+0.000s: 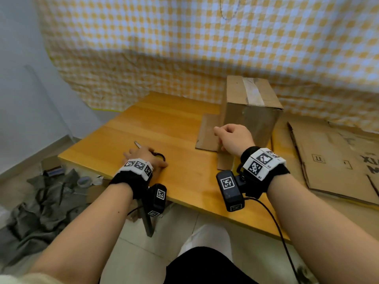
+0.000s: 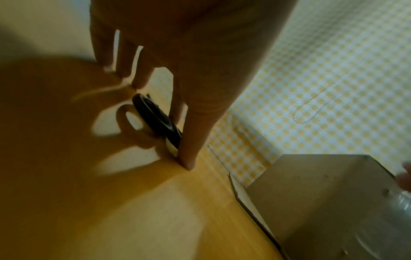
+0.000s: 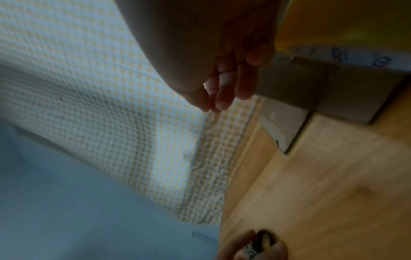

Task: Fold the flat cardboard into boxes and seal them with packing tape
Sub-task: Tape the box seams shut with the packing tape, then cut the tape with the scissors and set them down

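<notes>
A brown cardboard box point(image 1: 252, 119) stands upright on the wooden table point(image 1: 164, 124), its top seam taped and its lower flaps point(image 1: 207, 134) spread flat on the wood. My right hand point(image 1: 223, 138) hovers just in front of those flaps with fingers loosely curled and thumb near the fingertips point(image 3: 218, 103), holding nothing I can see. My left hand point(image 1: 139, 154) is down on the table at the left, pinching the black handle of the scissors point(image 2: 155, 121) between thumb and index finger. The blade tip point(image 1: 137, 143) pokes out beyond the fingers.
Flattened cardboard sheets point(image 1: 338, 160) lie to the right of the table. A checked yellow-and-white cloth point(image 1: 184, 48) hangs behind. On the floor at the left are a roll of clear tape point(image 1: 84, 181) and crumpled grey fabric point(image 1: 47, 206). The table's front edge runs close under both wrists.
</notes>
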